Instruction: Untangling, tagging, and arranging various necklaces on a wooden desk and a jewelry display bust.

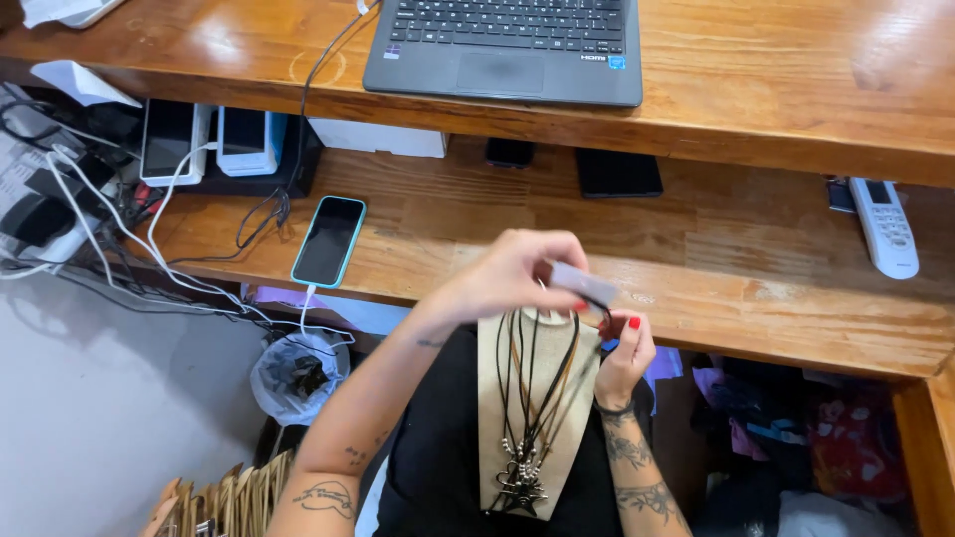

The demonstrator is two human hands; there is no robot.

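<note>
Pale tag (585, 283) pinched in left grip (512, 273), above necklace stand (494, 418).

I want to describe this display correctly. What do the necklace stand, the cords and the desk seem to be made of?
The necklace stand looks covered in beige coarse cloth, perhaps burlap: matte, no shine. The cords look like thin leather or waxed string, black and brown, with silvery metal-looking beads and pendants. The desk is wood, orange-brown and varnished: grain and glossy reflections show.

Bare tattooed forearms, red nails, black wristband.
</note>
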